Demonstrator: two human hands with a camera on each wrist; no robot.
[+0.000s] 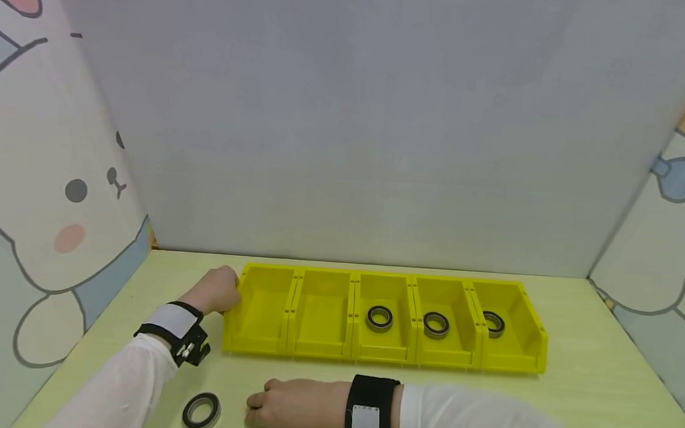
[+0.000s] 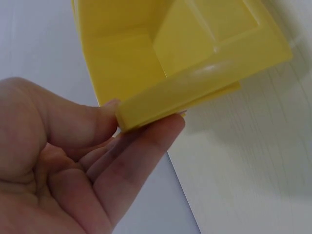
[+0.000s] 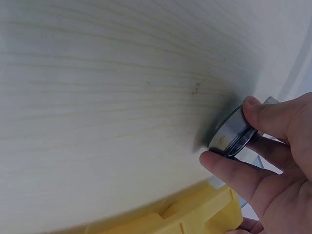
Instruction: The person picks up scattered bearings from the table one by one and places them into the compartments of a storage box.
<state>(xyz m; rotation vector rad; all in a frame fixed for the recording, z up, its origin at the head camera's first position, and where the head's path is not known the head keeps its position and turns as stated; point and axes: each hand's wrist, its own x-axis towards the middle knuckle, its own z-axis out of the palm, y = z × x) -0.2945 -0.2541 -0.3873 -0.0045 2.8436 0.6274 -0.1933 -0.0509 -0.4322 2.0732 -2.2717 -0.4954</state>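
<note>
My left hand (image 1: 216,289) grips the left side edge of a row of yellow parts bins (image 1: 318,349). In the left wrist view, the thumb and fingers of that hand (image 2: 73,161) pinch the rim of the end bin (image 2: 195,83). Low over the table, my right hand (image 1: 299,406) pinches a ball bearing (image 3: 229,134) between thumb and fingers, as the right wrist view shows; from the head it is hidden. Another bearing (image 1: 201,412), dark-sealed with a steel rim, lies flat on the table left of the right hand, apart from it.
Three of the bins each hold one bearing: the middle bin (image 1: 379,319), the one to its right (image 1: 436,325) and the far right one (image 1: 493,324). A grey panel (image 1: 377,143) stands behind the pale table (image 1: 592,391), with cartoon-printed panels on both sides.
</note>
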